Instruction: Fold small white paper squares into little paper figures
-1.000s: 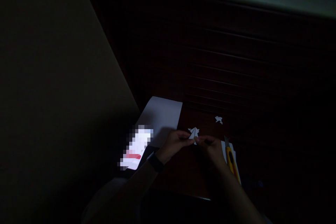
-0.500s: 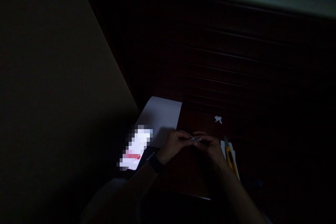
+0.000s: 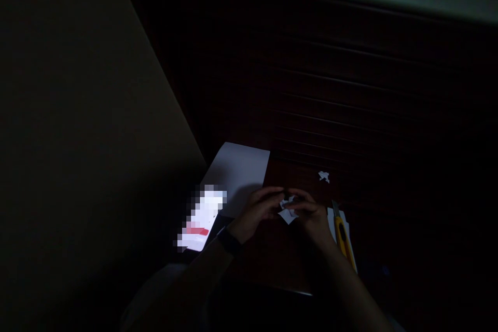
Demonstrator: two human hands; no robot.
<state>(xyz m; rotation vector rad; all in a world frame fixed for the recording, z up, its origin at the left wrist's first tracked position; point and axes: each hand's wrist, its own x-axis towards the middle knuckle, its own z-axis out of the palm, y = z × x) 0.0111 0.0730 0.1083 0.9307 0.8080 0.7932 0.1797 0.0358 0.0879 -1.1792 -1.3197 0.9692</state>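
Dimly, a plain wall point(image 3: 78, 88) fills the left side, and dark ridged panelling point(image 3: 330, 72) stands behind a dark, reddish table point(image 3: 272, 264). On the table's far left part lies a white sheet of paper point(image 3: 241, 171). A lit phone point(image 3: 204, 218), its screen blurred out, sits at the sheet's near left corner. The left hand point(image 3: 259, 211) and right hand point(image 3: 313, 218) face each other with curled fingers, pinching a small piece of paper between them. To the right of the right hand, a yellow cutter point(image 3: 342, 238) rests on some white paper point(image 3: 331, 218), its blade pointing away. A dark watch point(image 3: 229, 241) circles the left wrist. Between the fingertips, the folded paper point(image 3: 288, 216) is partly covered; whether it touches the table, I cannot tell. Smallest, a white paper shape point(image 3: 324, 177) lies beyond the right hand.
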